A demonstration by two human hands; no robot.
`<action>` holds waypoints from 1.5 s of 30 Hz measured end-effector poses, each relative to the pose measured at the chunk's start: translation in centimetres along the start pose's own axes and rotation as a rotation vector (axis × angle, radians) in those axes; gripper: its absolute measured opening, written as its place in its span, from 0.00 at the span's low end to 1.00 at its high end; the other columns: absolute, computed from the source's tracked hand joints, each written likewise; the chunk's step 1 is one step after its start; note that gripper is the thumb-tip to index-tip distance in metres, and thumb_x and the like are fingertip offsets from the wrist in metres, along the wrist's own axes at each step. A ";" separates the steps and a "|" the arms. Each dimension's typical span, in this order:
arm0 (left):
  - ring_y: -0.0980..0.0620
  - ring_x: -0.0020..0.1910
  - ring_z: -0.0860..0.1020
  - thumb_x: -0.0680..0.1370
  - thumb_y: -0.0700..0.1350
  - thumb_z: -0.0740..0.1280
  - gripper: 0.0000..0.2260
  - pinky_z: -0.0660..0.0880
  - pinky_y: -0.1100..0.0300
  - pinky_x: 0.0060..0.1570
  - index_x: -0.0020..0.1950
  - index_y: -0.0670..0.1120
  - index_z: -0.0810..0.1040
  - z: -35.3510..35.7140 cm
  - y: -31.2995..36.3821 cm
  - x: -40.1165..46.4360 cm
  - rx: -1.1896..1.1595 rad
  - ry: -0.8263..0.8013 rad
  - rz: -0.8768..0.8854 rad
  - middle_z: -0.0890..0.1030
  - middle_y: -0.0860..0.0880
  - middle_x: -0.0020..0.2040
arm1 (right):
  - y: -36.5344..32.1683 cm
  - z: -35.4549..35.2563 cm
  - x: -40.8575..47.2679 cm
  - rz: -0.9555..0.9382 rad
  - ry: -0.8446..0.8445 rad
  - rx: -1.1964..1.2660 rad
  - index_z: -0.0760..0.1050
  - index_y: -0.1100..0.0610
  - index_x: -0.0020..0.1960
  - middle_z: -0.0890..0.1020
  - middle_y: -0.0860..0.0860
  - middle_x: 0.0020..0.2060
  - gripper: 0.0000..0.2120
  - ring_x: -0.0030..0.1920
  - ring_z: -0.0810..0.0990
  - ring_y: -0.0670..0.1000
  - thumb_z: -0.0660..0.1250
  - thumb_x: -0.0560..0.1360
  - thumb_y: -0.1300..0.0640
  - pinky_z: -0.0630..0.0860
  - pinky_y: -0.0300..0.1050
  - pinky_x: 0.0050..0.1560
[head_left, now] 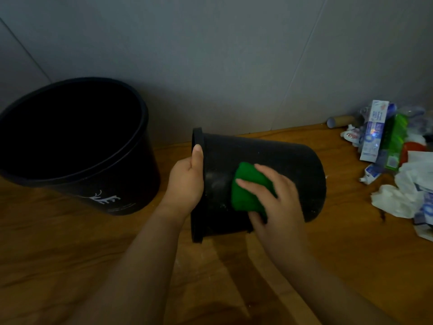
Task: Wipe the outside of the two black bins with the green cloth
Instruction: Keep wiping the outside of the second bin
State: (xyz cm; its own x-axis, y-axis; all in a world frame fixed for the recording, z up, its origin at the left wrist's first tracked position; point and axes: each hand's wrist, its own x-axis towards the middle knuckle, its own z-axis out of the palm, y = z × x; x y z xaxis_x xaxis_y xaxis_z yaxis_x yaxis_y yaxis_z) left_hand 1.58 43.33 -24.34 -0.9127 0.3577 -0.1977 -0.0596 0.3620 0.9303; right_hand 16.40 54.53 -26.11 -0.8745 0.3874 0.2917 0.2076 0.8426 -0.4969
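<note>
My left hand (pixel 187 177) is clamped on the rim of the smaller round black plastic bin (pixel 276 170), thumb along the lip, fingers out of sight inside I judge; the bin lies tipped on its side at the centre of the frame, mouth toward the left, base toward the right; my right hand (pixel 278 198) presses the folded green cloth (pixel 248 188) flat against the bin's upper wall, fingers spread over it rather than curled round it. The larger round black plastic bin with white lettering (pixel 77 146) stands upright at the left of the frame, untouched as far as I can tell.

The risks as I see them: the tipped bin is round and could roll on the brown wooden floor (pixel 93 266) if my left grip slackens while I push; the cloth is only pinned by pressure, so a hard stroke over the curve could slide it out from under my palm; the underside against the floor may get missed; the heap of wrappers, cartons and white paper litter (pixel 396 165) at the right edge lies near the bin's base, and a wide sweep could knock into it.
</note>
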 end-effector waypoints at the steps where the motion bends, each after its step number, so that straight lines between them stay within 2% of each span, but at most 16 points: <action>1: 0.53 0.39 0.78 0.84 0.57 0.50 0.25 0.72 0.63 0.34 0.40 0.46 0.78 0.0 0.0 0.0 -0.001 -0.012 -0.014 0.79 0.49 0.38 | 0.3 -0.1 -0.3 0.051 0.018 0.010 0.74 0.47 0.65 0.66 0.48 0.71 0.30 0.72 0.63 0.54 0.74 0.66 0.63 0.71 0.61 0.65; 3: 0.52 0.41 0.79 0.84 0.57 0.49 0.25 0.72 0.60 0.36 0.40 0.47 0.79 0.1 0.1 -0.1 0.000 -0.009 -0.018 0.80 0.49 0.39 | 0.3 0.3 -1.1 0.045 0.001 -0.011 0.74 0.46 0.64 0.67 0.49 0.70 0.32 0.71 0.64 0.56 0.76 0.63 0.63 0.72 0.62 0.64; 5: 0.50 0.42 0.79 0.84 0.57 0.50 0.25 0.73 0.59 0.39 0.39 0.47 0.79 0.1 0.0 -0.1 0.002 0.006 -0.006 0.80 0.48 0.39 | -0.5 1.0 -1.6 -0.082 -0.057 -0.028 0.74 0.45 0.63 0.67 0.48 0.70 0.32 0.71 0.65 0.56 0.76 0.63 0.63 0.71 0.62 0.65; 9: 0.50 0.42 0.79 0.84 0.57 0.49 0.25 0.72 0.59 0.37 0.41 0.46 0.79 -0.3 0.1 0.2 0.039 -0.031 -0.007 0.80 0.47 0.40 | -1.6 1.1 -0.4 -0.334 -0.107 -0.057 0.76 0.47 0.63 0.71 0.50 0.69 0.24 0.70 0.67 0.55 0.67 0.69 0.59 0.66 0.55 0.68; 13: 0.46 0.46 0.80 0.84 0.59 0.49 0.27 0.76 0.53 0.48 0.45 0.43 0.81 -0.4 0.2 0.5 0.042 -0.072 -0.049 0.82 0.43 0.44 | 0.0 0.5 -0.3 -0.090 0.000 -0.061 0.75 0.48 0.65 0.68 0.50 0.70 0.30 0.71 0.65 0.57 0.74 0.65 0.63 0.70 0.61 0.66; 15: 0.47 0.47 0.81 0.84 0.59 0.49 0.27 0.77 0.54 0.50 0.45 0.44 0.81 -0.3 0.1 0.4 0.030 -0.068 -0.045 0.82 0.44 0.45 | 0.4 0.7 -1.3 -0.020 0.014 -0.059 0.75 0.48 0.64 0.68 0.51 0.70 0.33 0.70 0.65 0.57 0.77 0.62 0.65 0.73 0.63 0.63; 17: 0.51 0.44 0.80 0.84 0.58 0.50 0.25 0.75 0.59 0.44 0.41 0.48 0.80 -0.2 0.0 0.2 0.021 -0.040 -0.014 0.81 0.47 0.42 | 0.1 1.4 -2.2 -0.127 -0.013 -0.077 0.74 0.47 0.62 0.69 0.51 0.69 0.33 0.69 0.67 0.58 0.78 0.60 0.64 0.73 0.63 0.62; 19: 0.55 0.41 0.78 0.85 0.57 0.50 0.23 0.73 0.64 0.38 0.40 0.49 0.78 -0.2 0.1 0.2 0.021 -0.030 -0.003 0.80 0.50 0.40 | -0.5 1.9 -2.2 -0.284 -0.039 -0.064 0.75 0.47 0.60 0.71 0.50 0.67 0.28 0.67 0.68 0.56 0.75 0.63 0.62 0.71 0.58 0.64; 21: 0.54 0.42 0.79 0.84 0.57 0.50 0.23 0.73 0.63 0.39 0.40 0.49 0.78 -0.3 0.2 0.3 0.026 -0.045 -0.005 0.80 0.49 0.41 | -1.1 1.8 -1.2 -0.351 -0.067 -0.066 0.76 0.47 0.61 0.72 0.50 0.67 0.23 0.68 0.68 0.56 0.71 0.67 0.60 0.68 0.55 0.66; 27: 0.45 0.47 0.81 0.84 0.58 0.50 0.28 0.77 0.52 0.51 0.46 0.41 0.81 -0.4 0.2 0.4 0.019 -0.071 -0.048 0.83 0.41 0.46 | -0.4 0.2 0.2 0.020 -0.002 -0.032 0.73 0.47 0.66 0.67 0.49 0.71 0.33 0.71 0.63 0.55 0.76 0.64 0.63 0.71 0.60 0.65; 30: 0.40 0.49 0.81 0.84 0.58 0.50 0.30 0.77 0.47 0.51 0.50 0.34 0.81 -0.2 -0.1 0.1 0.000 -0.050 -0.029 0.83 0.36 0.48 | -1.3 0.6 -0.5 -0.080 -0.067 -0.041 0.73 0.45 0.66 0.67 0.47 0.71 0.33 0.72 0.62 0.53 0.75 0.63 0.61 0.69 0.59 0.67; 34: 0.46 0.40 0.79 0.84 0.57 0.50 0.30 0.73 0.57 0.38 0.46 0.34 0.80 -0.3 -0.3 0.2 0.006 -0.066 -0.009 0.81 0.40 0.41 | -2.5 0.9 1.2 -0.256 -0.139 -0.064 0.73 0.45 0.66 0.67 0.47 0.72 0.27 0.72 0.62 0.53 0.67 0.68 0.57 0.63 0.54 0.70; 39: 0.38 0.49 0.80 0.84 0.58 0.50 0.31 0.73 0.55 0.43 0.51 0.33 0.80 -0.3 -0.6 0.1 0.009 -0.046 -0.010 0.82 0.34 0.49 | -1.1 -0.4 2.2 0.051 -0.044 -0.089 0.71 0.47 0.69 0.66 0.48 0.72 0.28 0.72 0.62 0.56 0.71 0.70 0.59 0.69 0.61 0.67; 41: 0.35 0.50 0.80 0.84 0.59 0.50 0.32 0.72 0.54 0.43 0.52 0.32 0.79 -0.2 -0.5 0.0 0.011 -0.051 -0.013 0.81 0.32 0.50 | -1.1 -0.3 1.2 0.079 -0.035 -0.080 0.71 0.46 0.68 0.66 0.48 0.72 0.32 0.72 0.62 0.56 0.74 0.67 0.61 0.71 0.61 0.65; 43: 0.36 0.48 0.80 0.84 0.58 0.50 0.32 0.72 0.55 0.42 0.49 0.33 0.80 -0.2 -0.4 0.0 0.013 -0.051 -0.014 0.82 0.34 0.46 | -1.9 0.4 -0.2 -0.020 -0.071 -0.082 0.71 0.43 0.66 0.66 0.47 0.71 0.35 0.71 0.64 0.55 0.76 0.63 0.60 0.70 0.59 0.66; 45: 0.44 0.43 0.80 0.84 0.57 0.49 0.28 0.72 0.58 0.40 0.43 0.40 0.81 -0.3 -0.3 0.0 0.017 -0.052 0.000 0.82 0.43 0.41 | -2.6 1.2 -0.8 -0.188 -0.125 -0.062 0.72 0.42 0.65 0.67 0.47 0.70 0.33 0.70 0.66 0.55 0.75 0.63 0.59 0.70 0.56 0.65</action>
State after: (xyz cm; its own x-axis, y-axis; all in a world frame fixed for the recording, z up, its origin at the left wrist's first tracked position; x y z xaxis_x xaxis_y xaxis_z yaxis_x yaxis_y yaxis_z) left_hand 1.48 43.01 -24.49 -0.8902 0.4019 -0.2143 -0.0525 0.3769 0.9248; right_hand 16.01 51.62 -26.04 -0.9470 0.1756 0.2691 0.0591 0.9184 -0.3911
